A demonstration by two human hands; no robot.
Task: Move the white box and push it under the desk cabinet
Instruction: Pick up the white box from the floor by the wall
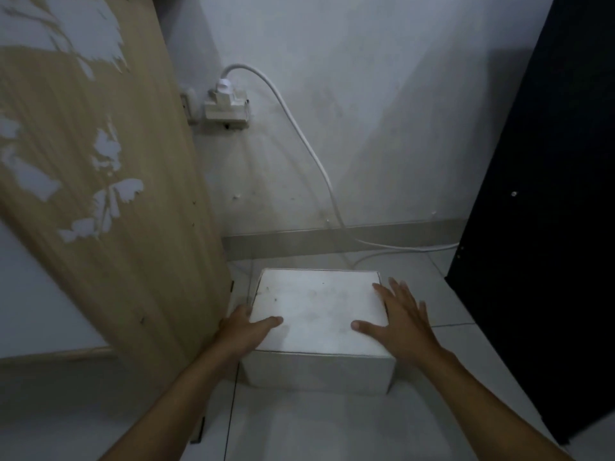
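The white box (pixel 317 314) sits on the pale tiled floor, low in the middle of the view, between a wooden cabinet side (pixel 109 194) on the left and a black panel on the right. My left hand (pixel 246 329) clasps the box's left edge, thumb on the lid, fingers hidden down the side. Spread flat, my right hand (pixel 397 319) lies on the lid's right edge, with its fingers apart. Both forearms reach in from the bottom of the frame.
A black panel (pixel 545 194) stands at the right. On the back wall is a socket with a plug adapter (pixel 227 106); its white cable (pixel 309 151) runs down to the floor (pixel 316 427) behind the box and off to the right.
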